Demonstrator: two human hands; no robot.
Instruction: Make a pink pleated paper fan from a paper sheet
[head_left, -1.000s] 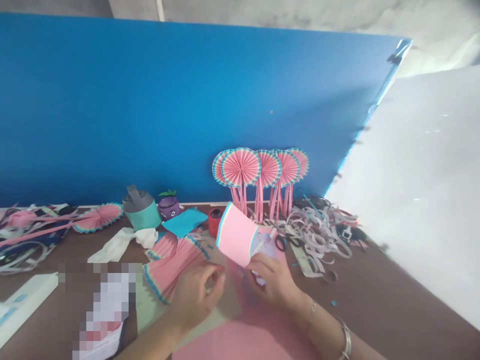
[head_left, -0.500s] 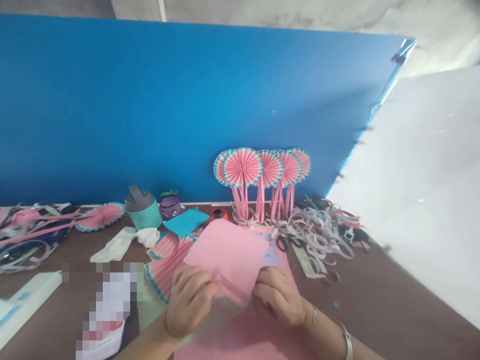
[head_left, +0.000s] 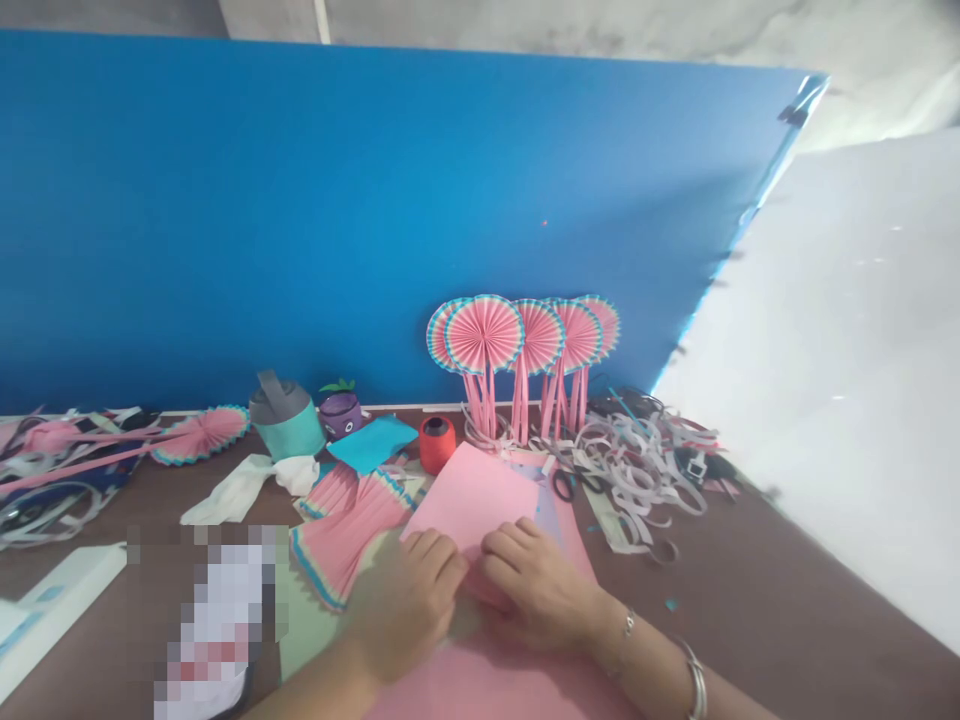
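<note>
A pink paper sheet (head_left: 474, 496) lies flat on the brown table, on top of a larger pink sheet (head_left: 517, 680). My left hand (head_left: 409, 600) and my right hand (head_left: 536, 585) rest side by side on its near edge, fingers curled and pressing the paper down. A bangle and a thin bracelet circle my right wrist. Pleated pink paper with teal edging (head_left: 341, 535) lies just left of my left hand.
Several finished pink fans on sticks (head_left: 517, 345) lean against the blue board (head_left: 337, 210). Red thread spool (head_left: 437, 443), teal paper (head_left: 371, 442), teal bottle (head_left: 285, 418) and purple pot (head_left: 339, 410) stand behind. Paper strip offcuts and scissors (head_left: 637, 465) lie right; white cloth (head_left: 247, 485) left.
The pink sheet was held up on edge, then tipped over and laid flat. Both hands came together onto its near edge, uncovering the red spool.
</note>
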